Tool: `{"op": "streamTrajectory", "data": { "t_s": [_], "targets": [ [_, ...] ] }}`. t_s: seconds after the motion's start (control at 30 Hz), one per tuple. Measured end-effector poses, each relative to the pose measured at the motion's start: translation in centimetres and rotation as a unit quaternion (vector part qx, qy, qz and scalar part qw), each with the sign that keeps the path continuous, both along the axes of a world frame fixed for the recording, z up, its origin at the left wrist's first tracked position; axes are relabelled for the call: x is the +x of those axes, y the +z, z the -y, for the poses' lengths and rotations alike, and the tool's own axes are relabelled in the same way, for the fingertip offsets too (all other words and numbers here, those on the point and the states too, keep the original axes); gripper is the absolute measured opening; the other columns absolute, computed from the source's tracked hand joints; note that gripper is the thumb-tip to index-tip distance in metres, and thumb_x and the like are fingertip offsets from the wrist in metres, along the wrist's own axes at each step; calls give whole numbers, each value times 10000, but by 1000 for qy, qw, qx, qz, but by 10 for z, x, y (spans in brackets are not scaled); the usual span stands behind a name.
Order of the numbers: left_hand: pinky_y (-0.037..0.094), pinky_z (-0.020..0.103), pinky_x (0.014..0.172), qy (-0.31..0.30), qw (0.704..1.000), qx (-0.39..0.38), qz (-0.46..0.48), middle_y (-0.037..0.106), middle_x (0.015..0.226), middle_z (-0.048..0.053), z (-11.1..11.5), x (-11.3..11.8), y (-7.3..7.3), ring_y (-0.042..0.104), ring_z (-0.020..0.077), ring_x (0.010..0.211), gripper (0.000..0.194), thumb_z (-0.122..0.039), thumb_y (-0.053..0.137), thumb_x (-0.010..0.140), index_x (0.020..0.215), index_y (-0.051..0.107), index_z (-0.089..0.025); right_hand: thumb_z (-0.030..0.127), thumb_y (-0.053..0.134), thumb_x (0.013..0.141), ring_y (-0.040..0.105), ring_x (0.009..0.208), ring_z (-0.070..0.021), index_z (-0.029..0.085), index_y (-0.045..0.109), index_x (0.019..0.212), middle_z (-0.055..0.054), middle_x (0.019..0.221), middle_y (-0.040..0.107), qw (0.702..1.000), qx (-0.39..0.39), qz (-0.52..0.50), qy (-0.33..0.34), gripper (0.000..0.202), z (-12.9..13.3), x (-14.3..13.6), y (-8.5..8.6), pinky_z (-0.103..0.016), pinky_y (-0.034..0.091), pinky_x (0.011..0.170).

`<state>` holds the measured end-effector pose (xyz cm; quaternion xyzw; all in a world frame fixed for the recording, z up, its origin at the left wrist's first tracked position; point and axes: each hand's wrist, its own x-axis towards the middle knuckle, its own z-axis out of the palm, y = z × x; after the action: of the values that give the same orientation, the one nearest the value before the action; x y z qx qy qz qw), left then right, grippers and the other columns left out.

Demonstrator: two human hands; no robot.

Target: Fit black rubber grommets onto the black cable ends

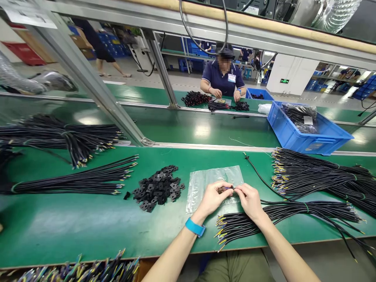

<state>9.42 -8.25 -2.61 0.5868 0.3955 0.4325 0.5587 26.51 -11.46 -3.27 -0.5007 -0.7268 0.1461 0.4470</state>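
My left hand and my right hand meet over a clear plastic bag lying flat. Fingertips of both are pinched on the end of a thin black cable; its fine detail is mostly hidden by the fingers. Left of the bag is a heap of small flat black plastic pieces with holes. Under my right wrist runs a tied bundle of black cables with coloured wire ends. A single cable with a small black piece near its tip curves behind my right hand.
More cable bundles lie at the left and right. A blue crate holding bagged black parts stands behind. A metal frame post slants across the left. Across the bench a co-worker handles small parts.
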Motion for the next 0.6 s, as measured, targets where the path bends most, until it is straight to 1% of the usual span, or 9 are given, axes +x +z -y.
{"op": "streamTrajectory", "data": {
  "t_s": [0.07,0.17,0.33,0.43,0.5,0.53,0.57,0.6],
  "targets": [
    [528,302,722,-8,1000,22,-15,714,855,69,1,-1,1,664,190,768,161,-283,737,743,848,723,-163,308,463,987,594,657,-152,182,695,809,-41,728,653,1000,-13,15,12,319,0,1,-1,-251,460,651],
    [509,288,730,-24,996,77,-41,714,848,61,1,-2,4,649,178,785,122,-264,726,760,835,738,-168,312,450,989,572,636,-148,182,682,757,-32,698,637,998,-45,22,32,353,-3,4,-1,-246,429,629],
    [500,287,729,-46,991,121,-44,710,822,61,0,-1,2,644,174,780,124,-277,707,792,831,748,-167,373,432,985,571,651,-147,177,675,714,-25,697,650,989,-115,-20,90,414,-6,9,3,-238,417,642],
    [504,288,718,-49,987,144,-45,710,803,61,1,2,2,647,176,763,134,-292,702,801,822,752,-170,411,446,970,533,582,-136,166,645,662,2,606,602,978,-168,-39,114,441,-6,12,0,-232,391,580],
    [509,294,722,-50,982,172,-58,717,819,64,1,3,5,647,176,761,159,-310,669,829,856,755,-178,410,455,963,510,542,-130,161,640,660,15,567,570,975,-185,-48,114,434,-7,13,1,-229,374,542],
    [513,301,741,-39,978,189,-73,720,853,67,0,1,8,648,179,783,178,-319,648,845,900,752,-185,402,462,962,514,545,-131,160,649,676,13,578,576,978,-177,-44,103,419,-9,14,4,-229,378,544],
    [513,312,776,-13,973,210,-93,719,903,70,-2,-3,11,648,184,826,204,-328,626,860,962,742,-195,389,468,963,531,567,-135,161,664,704,5,611,598,984,-156,-33,83,398,-13,16,8,-233,391,564],
    [507,327,824,31,965,232,-122,711,963,72,-4,-9,13,641,191,884,237,-336,608,871,1032,723,-206,373,473,966,555,607,-142,162,681,745,-7,664,628,991,-125,-14,53,370,-19,18,15,-239,408,599]
  ]
}}
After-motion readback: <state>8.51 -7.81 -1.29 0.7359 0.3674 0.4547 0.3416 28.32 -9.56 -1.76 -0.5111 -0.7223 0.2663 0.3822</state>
